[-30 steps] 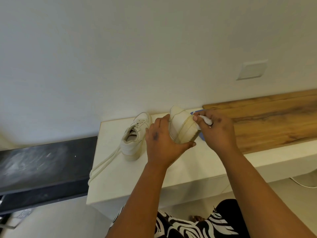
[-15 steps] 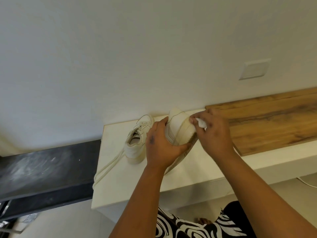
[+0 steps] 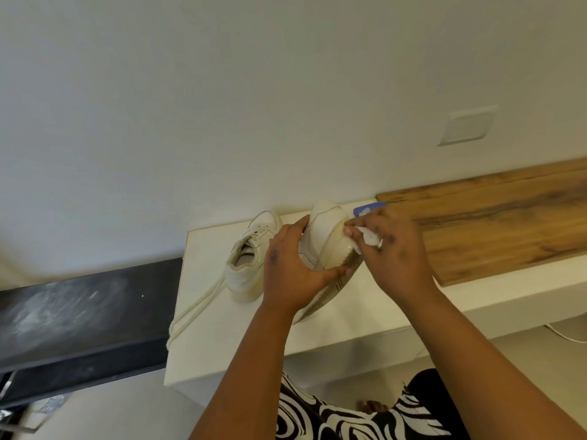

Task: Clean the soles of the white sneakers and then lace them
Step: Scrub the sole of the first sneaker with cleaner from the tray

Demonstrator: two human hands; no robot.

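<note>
Wiping the sole of sneaker 1

Your left hand (image 3: 293, 268) clasps the tilted sneaker (image 3: 324, 239) above the white table (image 3: 203, 344); your right hand (image 3: 394, 249) pinches a wipe (image 3: 370, 238) against its sole. Sneaker 2 (image 3: 251, 255), laces (image 3: 193, 309) trailing over the left edge, probably needs cleaning next

Left hand (image 3: 293, 268) grips tilted white sneaker (image 3: 324, 239) above white surface (image 3: 203, 344); right hand (image 3: 397, 249) presses white wipe (image 3: 370, 238) to sole edge. Second sneaker (image 3: 251, 258) on surface just left, lace (image 3: 193, 309) trailing over edge.
</note>
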